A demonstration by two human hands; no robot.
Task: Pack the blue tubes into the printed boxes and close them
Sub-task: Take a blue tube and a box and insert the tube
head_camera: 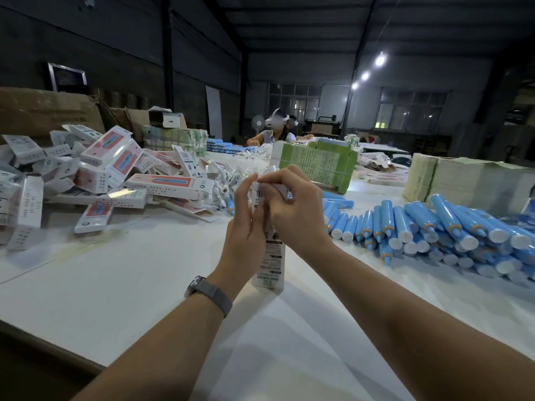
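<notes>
A printed box stands upright on the white table, its lower end on the tabletop. My left hand grips the box's left side near the top. At the box's upper end my right hand pinches the top, its fingers curled over the opening. Both hands hide the top flap and whatever is inside. A large heap of blue tubes with white caps lies to the right. Many printed boxes are piled at the left.
Small clear plastic packets lie behind my hands. Green printed cartons and stacks of pale sheets stand at the back right. Brown cardboard boxes rise at the far left. A person sits at the table's far end.
</notes>
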